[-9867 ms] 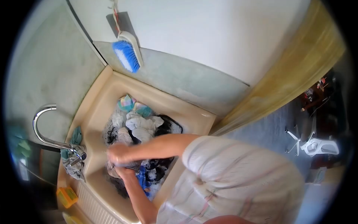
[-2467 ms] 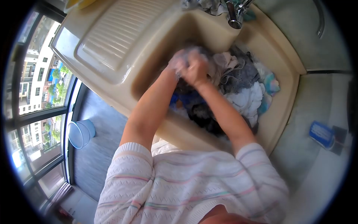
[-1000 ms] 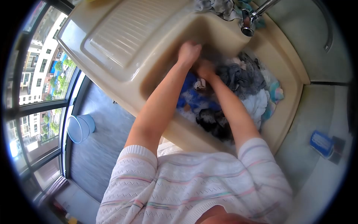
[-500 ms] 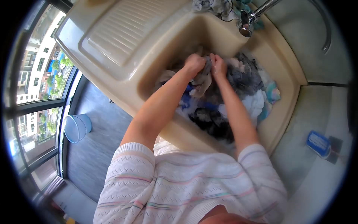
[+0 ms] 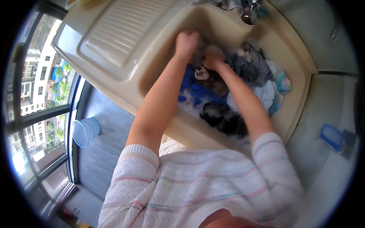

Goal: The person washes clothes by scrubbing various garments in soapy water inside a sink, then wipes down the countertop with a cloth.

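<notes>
In the sink [image 5: 146, 81] my left hand [image 5: 187, 43] is raised near the back-left wall, its fingers curled into a fist. Lower and to the right, my right hand [image 5: 213, 59] is smeared by motion, fingers down among the wet laundry. Between them a blurred grey-brown garment [image 5: 200, 53] stretches from one hand to the other. Under my hands lie blue cloth [image 5: 199, 91] and a small beige piece of fabric [image 5: 201, 73] in suds. Black cloth [image 5: 224, 119], dark grey clothes [image 5: 247, 68] and a pale blue garment [image 5: 265, 95] crowd around my right forearm.
A ribbed washboard [image 5: 114, 34] is moulded into the counter on the left. The chrome tap [image 5: 248, 15] juts over the sink's back edge, near more laundry [image 5: 224, 3]. A light blue bucket [image 5: 86, 132] stands on the floor, and a blue brush [image 5: 332, 137] lies at right.
My hands, close together before, have moved apart: the left up and back-left, the right slightly down-left. More blue cloth shows beneath them. The view has shifted a little.
</notes>
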Available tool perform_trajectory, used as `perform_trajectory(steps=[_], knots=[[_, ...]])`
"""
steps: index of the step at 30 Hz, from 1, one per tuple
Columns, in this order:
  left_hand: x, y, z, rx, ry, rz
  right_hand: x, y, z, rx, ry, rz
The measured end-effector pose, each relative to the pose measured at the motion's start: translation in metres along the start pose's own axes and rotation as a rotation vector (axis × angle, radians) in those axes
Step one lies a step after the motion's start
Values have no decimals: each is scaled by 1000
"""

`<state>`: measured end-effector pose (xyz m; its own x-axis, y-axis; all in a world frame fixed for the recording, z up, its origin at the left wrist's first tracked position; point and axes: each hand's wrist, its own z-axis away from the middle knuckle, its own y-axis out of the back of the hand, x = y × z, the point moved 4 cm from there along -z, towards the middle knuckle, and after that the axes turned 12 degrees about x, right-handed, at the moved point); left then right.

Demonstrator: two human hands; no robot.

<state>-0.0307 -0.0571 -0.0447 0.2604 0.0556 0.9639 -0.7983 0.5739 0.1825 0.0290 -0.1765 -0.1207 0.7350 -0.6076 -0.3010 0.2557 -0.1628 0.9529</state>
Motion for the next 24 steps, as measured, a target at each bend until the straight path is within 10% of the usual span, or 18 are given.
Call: perform_trajectory(steps=[1, 2, 9, 15, 19, 21, 24], knots=[[-9, 0, -8, 20, 44, 55, -16, 25, 0, -25, -58, -7], [-6, 2, -7, 7, 80, 74, -53, 73, 22, 445, 164, 12], [-5, -1, -4, -31, 88, -24, -113, 8, 114, 218, 511, -19], [-6, 9, 1, -110, -91, -254, -54, -72, 72, -129, 94, -281], [-6, 10, 3, -122, -100, -263, -47, -4, 102, -232, 89, -196], [-6, 5, 5, -174, -113, -316, -50, 47, 146, 228, 423, -413], [-1, -6, 15, -315, -201, -508, -37, 73, 202, 162, 443, -231]])
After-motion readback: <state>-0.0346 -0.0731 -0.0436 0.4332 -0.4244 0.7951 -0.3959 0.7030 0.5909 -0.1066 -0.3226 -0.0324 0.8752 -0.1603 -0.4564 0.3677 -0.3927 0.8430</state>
